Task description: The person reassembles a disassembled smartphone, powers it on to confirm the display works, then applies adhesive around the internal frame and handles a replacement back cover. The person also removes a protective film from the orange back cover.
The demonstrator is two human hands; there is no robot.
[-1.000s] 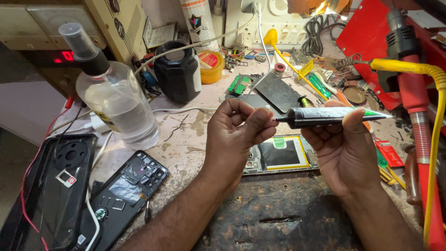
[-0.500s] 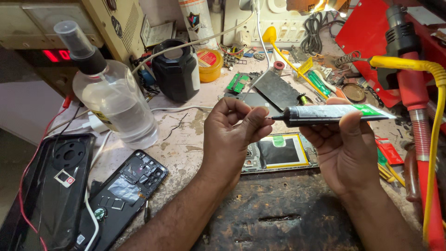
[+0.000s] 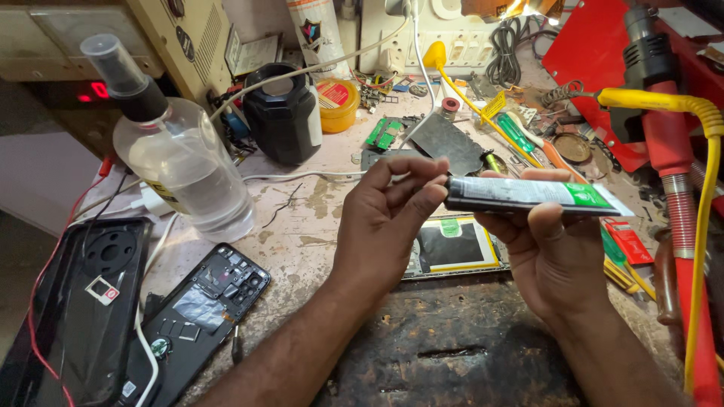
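Tube point(image 3: 528, 194) of glue, dark body with a green and white flat end, held level above the bench, over the phone frame point(image 3: 452, 247) with the yellow edge. Right hand point(image 3: 554, 260) wraps it from below, fingers closed round the middle. Left hand point(image 3: 388, 218) pinches the tube's nozzle end between thumb and fingertips; whether a cap is on there I cannot tell, the fingers hide it.

To do this well, my read: keep the right grip light so nothing squeezes out, twist only with the left fingertips, and hold the nozzle clear of the open phone parts below.

Outward: black phone back point(image 3: 197, 313) with its insides showing lies at lower left, beside a black case point(image 3: 83, 301) with a round cutout and a small white card. Clear plastic spray bottle point(image 3: 181, 169) with black collar and a yellow-black label strip stands behind them. Black jar point(image 3: 283, 113) further back, small yellow tub point(image 3: 337, 104) with red lid label next to it. White can point(image 3: 315, 34) with printed emblem at the wall. Red flat packet point(image 3: 626, 241) right of the tube. Yellow hose point(image 3: 701, 211) runs down the right edge.
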